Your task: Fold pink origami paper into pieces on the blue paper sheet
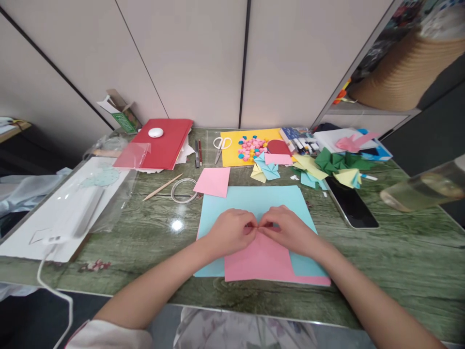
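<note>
A pink sheet of paper [258,261] lies over a light blue sheet [250,198] in front of me. My left hand [232,232] pinches the pink paper at its far edge, thumb against fingertips. Right beside it, my right hand [288,231] pinches the same edge, and the fingertips of both hands nearly meet. Exactly how the paper bends between the fingers is too small to tell. A smaller pink paper square [213,181] overlaps the blue sheet's far left corner. Another pink strip shows along the near right edge, partly under my right forearm.
Farther back lie scissors [222,144], a yellow sheet [228,157] with pink and blue pieces, and folded paper shapes [329,162]. A phone [354,204] and a bottle [423,188] are at right. On the left are a wire coil [172,191], a wooden stick [162,187] and a red folder [169,138].
</note>
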`<state>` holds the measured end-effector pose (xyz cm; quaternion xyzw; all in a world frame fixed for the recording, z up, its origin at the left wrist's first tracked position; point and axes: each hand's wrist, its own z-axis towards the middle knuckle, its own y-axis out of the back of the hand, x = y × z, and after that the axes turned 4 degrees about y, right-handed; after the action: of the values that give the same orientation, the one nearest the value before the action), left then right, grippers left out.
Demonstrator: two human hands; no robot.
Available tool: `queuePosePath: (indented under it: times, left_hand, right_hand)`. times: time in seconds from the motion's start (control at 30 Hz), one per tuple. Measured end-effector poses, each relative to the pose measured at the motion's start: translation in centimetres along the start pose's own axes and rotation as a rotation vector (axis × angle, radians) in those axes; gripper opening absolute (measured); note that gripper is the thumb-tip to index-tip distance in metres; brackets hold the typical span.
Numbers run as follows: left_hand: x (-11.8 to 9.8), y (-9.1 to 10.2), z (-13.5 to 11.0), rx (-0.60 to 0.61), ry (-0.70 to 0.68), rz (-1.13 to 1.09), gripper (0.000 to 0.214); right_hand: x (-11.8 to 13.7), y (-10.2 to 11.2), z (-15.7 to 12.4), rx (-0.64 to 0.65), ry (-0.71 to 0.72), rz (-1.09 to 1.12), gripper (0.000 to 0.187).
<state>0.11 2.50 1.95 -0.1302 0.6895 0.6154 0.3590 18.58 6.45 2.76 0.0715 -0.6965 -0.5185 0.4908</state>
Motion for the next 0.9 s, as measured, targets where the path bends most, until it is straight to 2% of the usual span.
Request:
queuePosePath:
  times: [0.1, 0.27, 0.5, 0.63, 0.7, 0.8, 0.9]
  left_hand:
    - [-0.2, 0.3, -0.1, 0.003, 0.009, -0.028, 0.009]
    - [0.3, 1.8, 0.3, -0.001, 0.077, -0.231, 0.01]
    - [1.2, 3.6, 0.7, -0.045, 0.08, -0.256, 0.012]
    - [2.7, 4.3, 1.2, -0.077, 0.106, -0.244, 0.011]
    - [3.8, 4.6, 1.6, -0.134, 0.146, -0.225, 0.01]
    - [4.7, 4.8, 2.2, -0.201, 0.195, -0.219, 0.011]
    - [4.1, 4.2, 2.2, -0.179, 0.168, -0.26, 0.021]
  right_hand:
    - [0.4, 0.1, 0.0, -0.013, 0.008, 0.018, 0.015]
    - [-0.3, 1.3, -0.3, -0.071, -0.021, 0.039, 0.016]
    - [-1.4, 3.5, -1.0, -0.11, -0.137, 0.156, 0.02]
    - [-2.7, 4.3, -1.5, -0.128, -0.175, 0.217, 0.022]
    - [-3.5, 4.7, -1.6, -0.148, -0.197, 0.231, 0.023]
    - [-4.0, 4.7, -1.6, -0.155, -0.211, 0.243, 0.025]
    - [-3.7, 4.0, -1.2, -0.136, -0.186, 0.239, 0.023]
